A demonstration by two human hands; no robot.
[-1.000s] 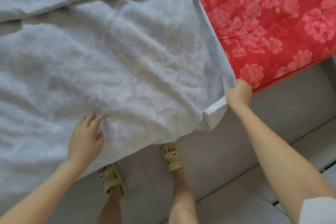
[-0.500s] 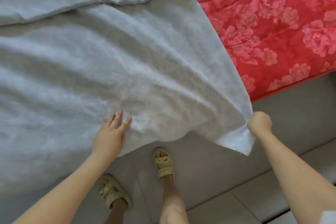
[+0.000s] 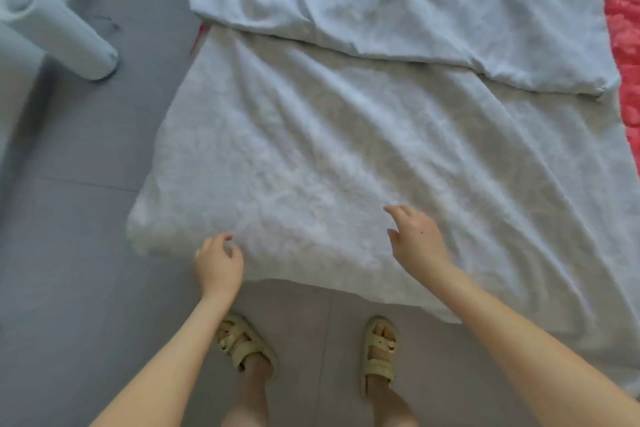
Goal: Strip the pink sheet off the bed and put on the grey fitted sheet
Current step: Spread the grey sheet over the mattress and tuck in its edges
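Off the bed's left edge, a pale cylinder (image 3: 59, 35) stands on the floor, well apart from my work. The grey fitted sheet (image 3: 346, 149) lies spread over the bed and hangs down the near edge in front of my sandals (image 3: 246, 345). Its far part is folded back on itself (image 3: 415, 10). My left hand (image 3: 219, 265) sits on the near edge, just beside the near-left corner. Its fingers are loosely curled on the cloth, and I cannot tell whether they pinch any of it. I judge it is there to find the hem and tuck that corner under. My right hand (image 3: 417, 241) is further along the near edge, its fingers spread and relaxed, holding nothing, placed to smooth the creases. Along the bed's right edge the pink sheet (image 3: 623, 28) shows uncovered, so the grey one is not yet stretched across.
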